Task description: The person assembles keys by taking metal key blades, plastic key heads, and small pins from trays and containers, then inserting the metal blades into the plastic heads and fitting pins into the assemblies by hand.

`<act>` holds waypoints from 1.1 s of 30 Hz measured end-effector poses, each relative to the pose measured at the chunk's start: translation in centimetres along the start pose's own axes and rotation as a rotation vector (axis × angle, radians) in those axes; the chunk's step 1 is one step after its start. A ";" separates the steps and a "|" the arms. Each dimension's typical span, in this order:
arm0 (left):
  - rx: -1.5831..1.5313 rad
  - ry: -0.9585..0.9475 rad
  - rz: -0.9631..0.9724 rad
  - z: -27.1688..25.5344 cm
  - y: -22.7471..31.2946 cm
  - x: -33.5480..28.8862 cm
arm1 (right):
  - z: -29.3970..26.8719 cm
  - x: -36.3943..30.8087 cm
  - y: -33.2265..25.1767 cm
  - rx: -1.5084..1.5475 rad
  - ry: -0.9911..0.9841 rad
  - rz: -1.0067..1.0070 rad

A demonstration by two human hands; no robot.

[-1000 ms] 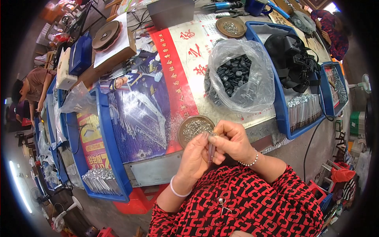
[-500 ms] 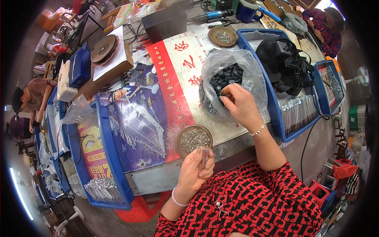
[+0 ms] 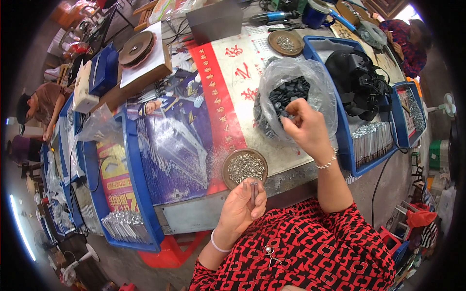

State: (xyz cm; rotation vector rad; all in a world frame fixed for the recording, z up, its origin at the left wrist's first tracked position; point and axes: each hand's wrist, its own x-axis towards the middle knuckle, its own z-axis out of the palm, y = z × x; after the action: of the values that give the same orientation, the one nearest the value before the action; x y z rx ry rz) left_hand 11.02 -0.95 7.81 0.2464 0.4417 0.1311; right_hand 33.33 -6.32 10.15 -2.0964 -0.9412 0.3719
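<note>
My left hand (image 3: 241, 209) is closed around a slim grey metal piece (image 3: 253, 193), held upright at the table's near edge. Just beyond those fingers sits a round brown dish (image 3: 225, 175) full of small silvery metal pins (image 3: 246, 166). My right hand (image 3: 307, 128) reaches over a clear plastic bag (image 3: 326, 109) with its top open. Many small, smooth black pieces (image 3: 286, 93) fill the bag. Thumb and fingers of the right hand are pinched together above the pieces; what lies between them is too small to make out.
A blue tray (image 3: 347, 145) at right holds black straps and bundled metal pieces (image 3: 373, 139). Another blue tray (image 3: 138, 194) stands left, with similar metal pieces (image 3: 125, 226). Farther back are a second dish (image 3: 286, 43), a dark box (image 3: 214, 22) and a blue mug (image 3: 316, 14). Other people work nearby.
My right hand has drawn up slightly from the black pieces, fingers pinched. The left hand keeps its hold on the metal piece. The whole view has shifted a little.
</note>
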 end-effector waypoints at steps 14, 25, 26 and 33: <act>-0.051 -0.036 -0.096 0.2 0.0 0.1 | 2.3 -4.2 -0.3 1.129 -0.799 0.373; -0.064 0.005 -0.150 0.1 -0.4 0.3 | 3.6 -4.2 0.6 1.108 -0.891 0.242; -0.068 0.008 -0.151 0.1 -0.4 0.3 | 3.9 -4.3 0.5 1.142 -0.894 0.250; -0.190 0.008 -0.091 -0.1 -0.6 0.6 | 5.2 -5.8 -0.6 1.197 -0.668 0.411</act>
State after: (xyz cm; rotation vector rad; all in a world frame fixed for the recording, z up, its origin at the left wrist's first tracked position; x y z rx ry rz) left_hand 11.57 -1.37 7.30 0.0390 0.4444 0.0843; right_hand 26.29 -7.50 6.97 -0.9973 -0.3805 1.4821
